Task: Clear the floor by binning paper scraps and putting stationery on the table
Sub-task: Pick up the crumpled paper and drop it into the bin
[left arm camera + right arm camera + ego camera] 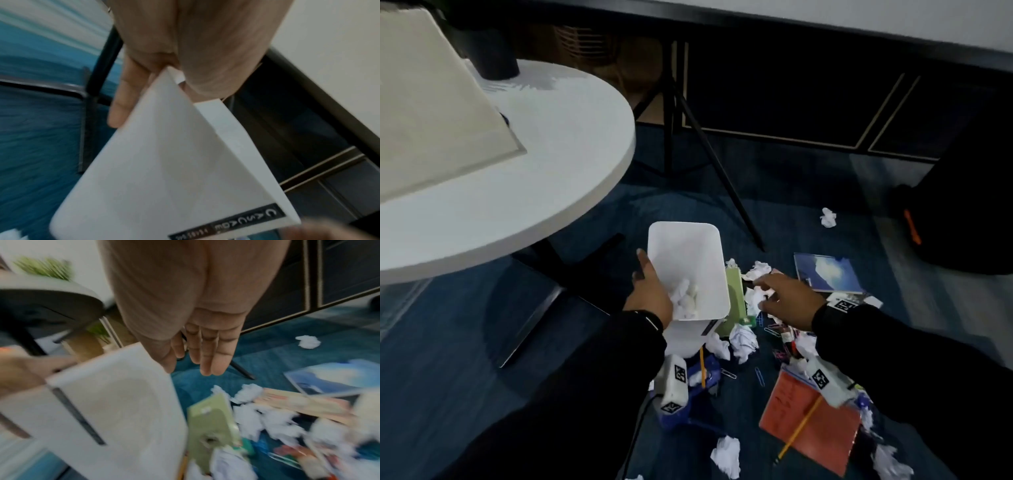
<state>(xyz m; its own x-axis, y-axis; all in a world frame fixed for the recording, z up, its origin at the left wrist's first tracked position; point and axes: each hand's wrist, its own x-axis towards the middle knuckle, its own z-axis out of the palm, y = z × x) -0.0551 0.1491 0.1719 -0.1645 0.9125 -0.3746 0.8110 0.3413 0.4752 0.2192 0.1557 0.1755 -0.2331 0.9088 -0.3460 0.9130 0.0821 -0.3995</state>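
My left hand (649,279) grips the near left rim of the white bin (688,246), which hangs tilted above the blue carpet with crumpled paper (686,298) inside. In the left wrist view the left hand (168,71) pinches the bin (164,162) wall, fingers outside. To the bin's right my right hand (784,294) hovers open over paper scraps (743,341). In the right wrist view the right hand (195,353) shows straight fingers holding nothing, beside the bin (123,410). A red notebook (811,421) with a pencil (799,428) on it, a green card (734,291), a blue book (828,272) and paper clips (759,375) lie on the floor.
A round white table (534,154) stands at the left, its dark base beside the bin. A black tripod leg (722,171) slants down behind the pile. One paper ball (828,217) lies apart at the back right, another paper ball (726,455) near me. A dark cabinet runs along the back.
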